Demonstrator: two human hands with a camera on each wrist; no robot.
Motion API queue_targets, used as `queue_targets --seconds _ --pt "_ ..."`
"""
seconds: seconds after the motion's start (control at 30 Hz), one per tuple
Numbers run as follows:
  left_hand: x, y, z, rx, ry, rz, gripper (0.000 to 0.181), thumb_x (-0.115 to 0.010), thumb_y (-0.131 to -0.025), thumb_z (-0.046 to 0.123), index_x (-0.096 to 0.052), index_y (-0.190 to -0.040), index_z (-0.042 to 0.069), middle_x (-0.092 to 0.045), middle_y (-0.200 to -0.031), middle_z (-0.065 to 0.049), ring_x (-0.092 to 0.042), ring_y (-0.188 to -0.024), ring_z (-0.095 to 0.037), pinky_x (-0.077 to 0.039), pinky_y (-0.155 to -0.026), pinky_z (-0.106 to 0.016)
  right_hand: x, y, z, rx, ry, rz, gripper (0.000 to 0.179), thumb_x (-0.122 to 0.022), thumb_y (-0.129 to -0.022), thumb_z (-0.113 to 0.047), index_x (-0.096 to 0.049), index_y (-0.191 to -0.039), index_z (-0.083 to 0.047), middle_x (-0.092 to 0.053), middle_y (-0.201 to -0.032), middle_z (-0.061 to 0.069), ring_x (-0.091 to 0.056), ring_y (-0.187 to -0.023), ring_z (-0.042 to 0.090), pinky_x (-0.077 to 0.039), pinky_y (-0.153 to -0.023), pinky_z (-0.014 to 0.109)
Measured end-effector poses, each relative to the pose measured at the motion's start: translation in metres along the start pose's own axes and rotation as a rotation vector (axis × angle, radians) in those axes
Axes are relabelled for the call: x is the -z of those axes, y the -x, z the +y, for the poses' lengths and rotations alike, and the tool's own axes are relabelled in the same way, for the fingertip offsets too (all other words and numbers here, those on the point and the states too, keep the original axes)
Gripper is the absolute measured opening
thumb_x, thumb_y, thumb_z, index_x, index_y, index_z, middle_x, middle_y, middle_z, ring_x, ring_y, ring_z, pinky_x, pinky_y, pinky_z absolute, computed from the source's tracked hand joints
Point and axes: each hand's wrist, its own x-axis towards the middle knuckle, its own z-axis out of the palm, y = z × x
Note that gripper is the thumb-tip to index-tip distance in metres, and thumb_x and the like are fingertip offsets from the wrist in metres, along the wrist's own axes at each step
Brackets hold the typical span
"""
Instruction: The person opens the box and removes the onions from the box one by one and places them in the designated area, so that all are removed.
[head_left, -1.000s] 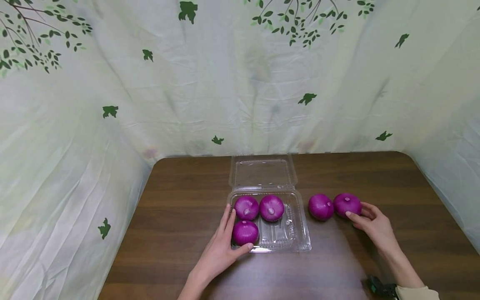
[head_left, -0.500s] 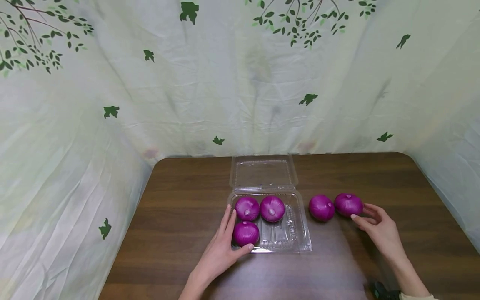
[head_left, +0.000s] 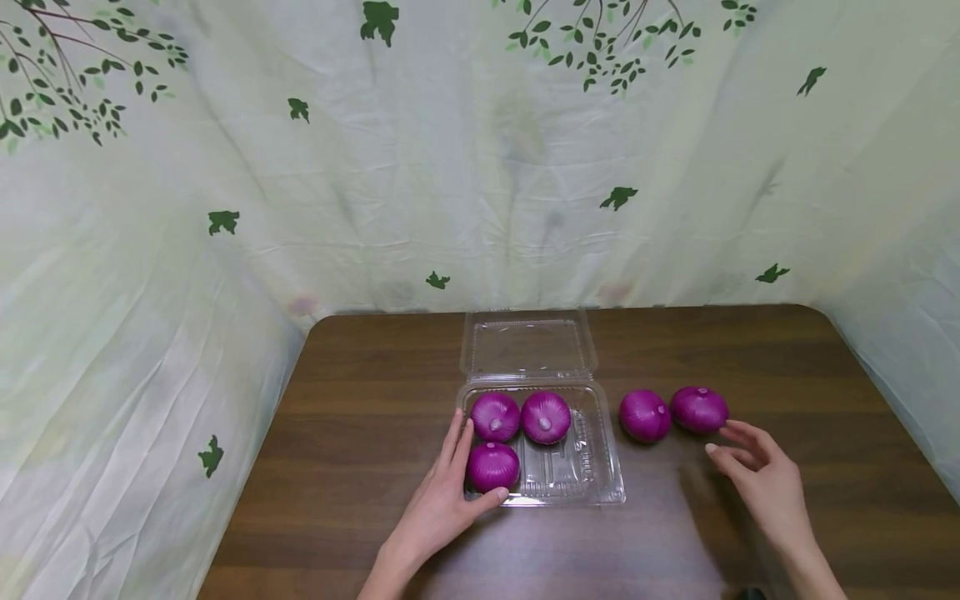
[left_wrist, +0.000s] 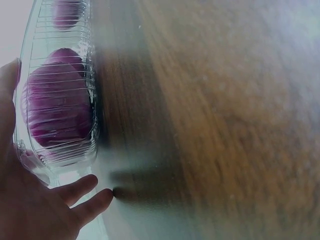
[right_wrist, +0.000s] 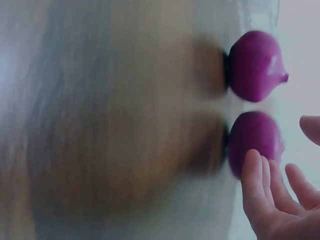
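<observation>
In the head view, my left hand point(head_left: 442, 508) rests on the near left corner of a clear plastic clamshell container point(head_left: 570, 492). Its straight fingers lie along the left side, the thumb at the front edge. Inside sit three red onions: back left point(head_left: 495, 417), back middle point(head_left: 546, 417) and front left point(head_left: 492, 467). To the container's right, two more red onions stand on the table, a left one point(head_left: 645, 416) and a right one point(head_left: 700, 409). My right hand point(head_left: 765, 479), holding nothing, has its fingers loosely bent just in front of the right onion; whether they touch it, I cannot tell.
The container's transparent lid point(head_left: 528, 346) is folded back flat toward the far table edge. Brown wood tabletop point(head_left: 360, 417) surrounds everything. A pale curtain point(head_left: 480, 167) with leaf prints hangs behind and along both sides.
My right hand has let go of the right onion and drawn back toward me, to the right. That onion now sits with its stem pointing more upward. My left hand has stayed put.
</observation>
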Motion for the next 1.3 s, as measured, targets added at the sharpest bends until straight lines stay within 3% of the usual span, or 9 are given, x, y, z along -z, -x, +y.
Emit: queue_targets --seconds 0.23,0.47,0.77,1.07,1.3 --pt "0.001 0.000 0.001 0.003 -0.002 -0.001 0.106 -0.074 -0.081 0.057 -0.013 -0.159 0.018 0.006 -0.165 0.007 -0.031 -0.140 -0.036 -0.038 -0.102 -0.060 -0.017 0.009 -0.022 0.085 -0.046 -0.047 0.050 -0.072 -0.092 -0.024 -0.055 -0.135 -0.008 -0.065 -0.119 -0.008 -0.063 -0.094 -0.001 -0.050 -0.065 0.019" --pt "0.001 0.000 0.000 0.004 0.006 -0.008 0.107 -0.073 -0.081 0.058 -0.012 -0.160 0.018 0.007 -0.165 0.007 -0.029 -0.141 -0.036 -0.037 -0.102 -0.060 -0.035 0.012 -0.041 0.189 -0.088 -0.135 0.046 -0.073 -0.091 -0.019 -0.057 -0.134 -0.009 -0.060 -0.129 0.011 -0.062 -0.103 0.010 -0.053 -0.074 0.020" --pt "0.001 -0.001 0.000 0.002 0.004 -0.006 0.107 -0.073 -0.081 0.058 -0.011 -0.160 0.019 0.006 -0.165 0.007 -0.030 -0.141 -0.036 -0.038 -0.102 -0.060 -0.053 0.015 -0.058 0.162 -0.120 -0.212 0.049 -0.074 -0.090 -0.023 -0.056 -0.135 -0.014 -0.065 -0.116 0.014 -0.069 -0.088 0.024 -0.054 -0.069 0.027" --pt "0.001 0.000 0.000 0.000 -0.001 -0.003 0.107 -0.073 -0.081 0.058 -0.012 -0.160 0.018 0.006 -0.165 0.007 -0.031 -0.140 -0.036 -0.038 -0.102 -0.059 -0.076 0.020 -0.068 0.251 -0.226 -0.277 0.044 -0.073 -0.091 -0.016 -0.058 -0.132 -0.012 -0.059 -0.128 0.010 -0.059 -0.113 0.028 -0.054 -0.083 0.026" --pt "0.000 -0.001 0.000 0.000 -0.009 0.000 0.107 -0.073 -0.081 0.059 -0.014 -0.159 0.017 0.006 -0.165 0.007 -0.031 -0.140 -0.036 -0.038 -0.102 -0.060 -0.093 0.022 -0.074 0.229 -0.222 -0.353 0.049 -0.075 -0.088 -0.016 -0.056 -0.134 -0.020 -0.057 -0.130 0.012 -0.060 -0.111 0.038 -0.054 -0.086 0.029"
